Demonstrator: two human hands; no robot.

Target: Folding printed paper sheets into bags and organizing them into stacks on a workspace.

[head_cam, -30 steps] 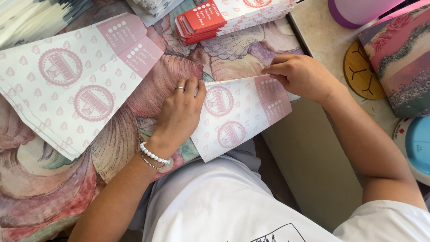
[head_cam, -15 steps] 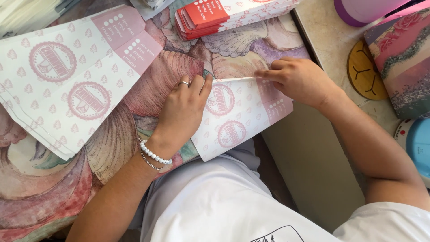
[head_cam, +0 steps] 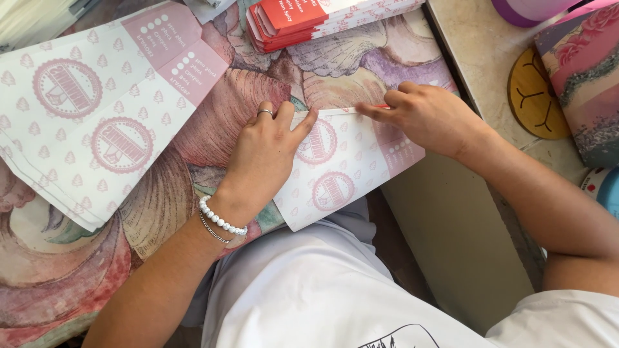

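— Start close in. What lies nearest the person?

— The white T-shirt and lap at the bottom, then the left forearm with a white bead bracelet (head_cam: 222, 222) at the wrist. Just beyond it the left hand (head_cam: 264, 158) lies flat, palm down, on the near left part of the folded paper sheet (head_cam: 335, 174), white with pink round stamps.

— And its fingers?

— Spread, not pinching anything. They press the sheet onto the worktop (head_cam: 213, 122), which carries a shell-patterned cover. The fingertips reach up to the sheet's far edge, and one bears a ring.

— Where is the right hand?

— The right hand (head_cam: 429, 119) sits at that same far edge, to the right of the left one. Its fingers (head_cam: 380, 111) are pressed together and point leftward along the fold, toward the left fingertips. A sliver of red shows just at their tips; I cannot tell whether it is held or part of the print.

— So how does the sheet lie?

— Its far folded edge runs left to right, straight between the two hands. The sheet's long axis slants from the near left corner over the lap up to the far right corner, with a pink printed panel under the right hand. Both hands touch it; the left bears more of it down.

— Farther out?

— A stack of unfolded sheets (head_cam: 97, 122) of the same pattern lies to the left, well apart. Beyond, red-and-white folded packets (head_cam: 303, 19) sit at the top edge. Off to the right, a round wooden coaster (head_cam: 532, 93) rests on a pale counter.
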